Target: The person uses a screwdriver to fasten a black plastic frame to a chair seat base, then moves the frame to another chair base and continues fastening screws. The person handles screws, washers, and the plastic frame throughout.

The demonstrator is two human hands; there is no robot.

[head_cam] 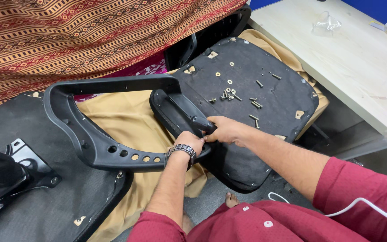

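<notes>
A black plastic chair armrest frame (pixel 90 139) lies across two upturned chair seats. My left hand (pixel 189 142), with a metal watch on its wrist, grips the frame's lower bar near a row of holes. My right hand (pixel 225 129) holds the frame's black end piece (pixel 202 123) against the underside of the right seat base (pixel 269 112). Several loose screws and washers (pixel 236 95) lie on that seat's black fabric.
A second upturned seat with a black metal mechanism (pixel 10 172) lies at the left. A striped brown cloth (pixel 90 36) hangs behind, with tan cloth (pixel 122 121) under the seats. A pale wooden table (pixel 354 58) stands at the right. A white cable (pixel 359 204) crosses my red sleeve.
</notes>
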